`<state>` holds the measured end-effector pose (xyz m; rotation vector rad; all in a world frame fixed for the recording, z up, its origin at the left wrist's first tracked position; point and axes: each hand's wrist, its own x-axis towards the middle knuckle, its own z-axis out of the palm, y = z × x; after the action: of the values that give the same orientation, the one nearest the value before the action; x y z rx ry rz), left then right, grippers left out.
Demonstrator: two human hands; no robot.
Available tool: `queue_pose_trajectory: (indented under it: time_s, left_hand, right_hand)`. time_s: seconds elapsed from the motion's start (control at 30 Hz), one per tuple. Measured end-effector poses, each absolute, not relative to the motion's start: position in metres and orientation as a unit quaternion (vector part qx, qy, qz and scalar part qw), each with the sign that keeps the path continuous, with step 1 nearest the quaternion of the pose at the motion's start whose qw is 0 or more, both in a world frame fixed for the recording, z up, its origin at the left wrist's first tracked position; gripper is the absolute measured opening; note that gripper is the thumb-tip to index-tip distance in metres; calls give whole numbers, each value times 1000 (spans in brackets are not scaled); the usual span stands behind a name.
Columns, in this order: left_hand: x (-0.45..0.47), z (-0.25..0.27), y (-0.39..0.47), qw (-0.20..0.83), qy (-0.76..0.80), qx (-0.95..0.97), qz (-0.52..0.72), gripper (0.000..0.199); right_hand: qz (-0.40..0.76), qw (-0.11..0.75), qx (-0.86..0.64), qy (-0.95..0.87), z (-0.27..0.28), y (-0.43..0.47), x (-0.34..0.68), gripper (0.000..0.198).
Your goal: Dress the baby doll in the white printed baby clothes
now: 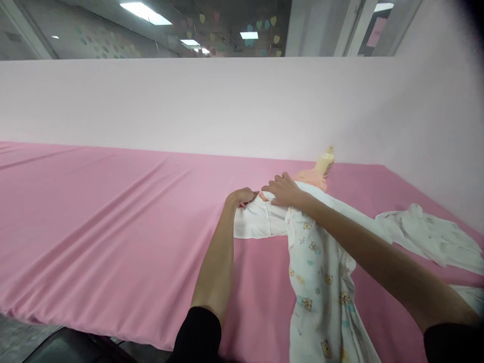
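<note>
Bright even light from ceiling panels (145,12); soft shadows; edges warped, corner dark.

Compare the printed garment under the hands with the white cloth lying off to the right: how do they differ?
The printed garment bears small coloured bear-like figures; the white cloth looks plain. The garment lies stretched lengthwise over a doll, while the cloth sits loose and crumpled. The left hand and right hand press on the garment's upper end; nothing touches the cloth. Both are pale fabric on the pink sheet.
</note>
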<state>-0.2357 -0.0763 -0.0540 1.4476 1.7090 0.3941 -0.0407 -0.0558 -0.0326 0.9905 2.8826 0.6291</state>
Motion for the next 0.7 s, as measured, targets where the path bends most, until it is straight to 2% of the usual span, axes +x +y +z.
queue_pose_trajectory:
  time_s: [0.2,0.43,0.57,0.7]
  left_hand:
    - [-230,-71,-70,397,693,580,160,26]
    - [-232,-98,-59,371,678,589,236,19]
    - [-234,-110,-53,340,674,600,264,23]
    - [-235,-111,-54,306,684,604,273,28]
  right_hand:
    - [227,46,293,928,-38,-49,-47,43]
    - [217,58,234,946,-44,-54,-59,33]
    - [177,74,259,947,-41,-58,-62,25]
    - [186,60,265,944,-35,-63,-59,29]
